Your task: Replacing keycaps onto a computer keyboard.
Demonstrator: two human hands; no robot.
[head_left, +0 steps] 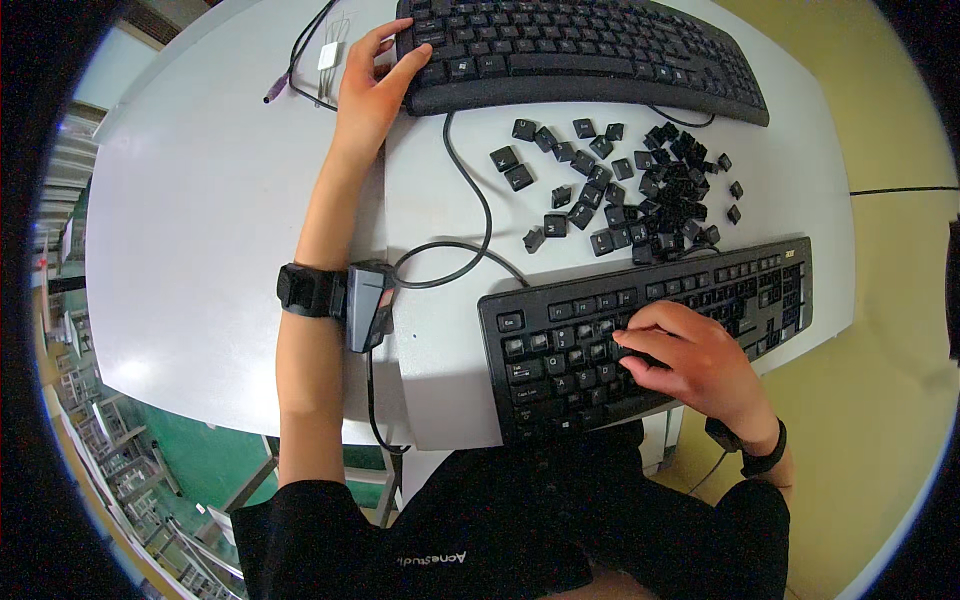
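Note:
My left hand rests at the left end of a black keyboard at the back of the table. Its thumb and fingers are apart, touching the corner keys. My right hand hovers low over a second black keyboard near the front edge. Its thumb and fingertips are closed in a pinch above the middle keys; whatever lies between them is hidden. Several key positions on this near keyboard show bare sockets. Loose black keycaps lie piled and scattered between the two keyboards.
A wire tool with a white handle lies far left, beside a cable with a purple plug. Another black cable loops between the keyboards. A strapped device sits on my left forearm, a black band on my right wrist.

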